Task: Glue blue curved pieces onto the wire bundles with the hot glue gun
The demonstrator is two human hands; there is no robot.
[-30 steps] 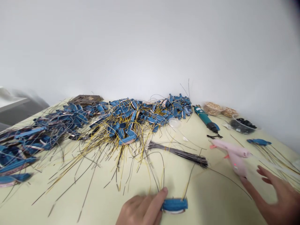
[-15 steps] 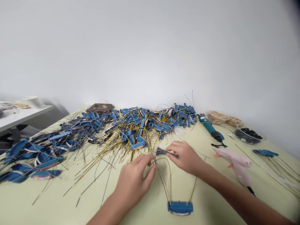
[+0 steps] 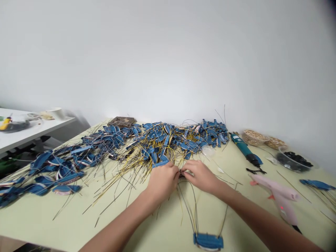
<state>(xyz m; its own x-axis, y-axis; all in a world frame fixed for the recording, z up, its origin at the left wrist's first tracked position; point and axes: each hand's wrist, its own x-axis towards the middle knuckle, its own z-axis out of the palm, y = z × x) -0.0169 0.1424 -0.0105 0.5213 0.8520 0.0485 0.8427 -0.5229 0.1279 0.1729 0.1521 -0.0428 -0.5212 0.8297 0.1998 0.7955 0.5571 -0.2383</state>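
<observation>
My left hand (image 3: 164, 179) and my right hand (image 3: 198, 176) meet at the middle of the table, fingertips almost touching. Both are closed in a pinch. A small bundle of thin dark wires (image 3: 181, 174) shows between them, mostly covered by the fingers. What the left fingertips grip is hidden. Nearer to me lies a blue boat-shaped piece (image 3: 208, 241), with long thin wires (image 3: 195, 204) running from it up towards my hands.
Many blue pieces with yellow and dark wires (image 3: 160, 140) are heaped behind and left. To the right are a pink glue gun (image 3: 275, 189), a teal tool (image 3: 244, 149), a tub of black bits (image 3: 295, 161) and bowls of pale bits (image 3: 254, 137).
My hands have come together over the wire bundle, which was in the right hand's fingers. The left hand's fingers, apart before, are now closed. The whole view has shifted slightly.
</observation>
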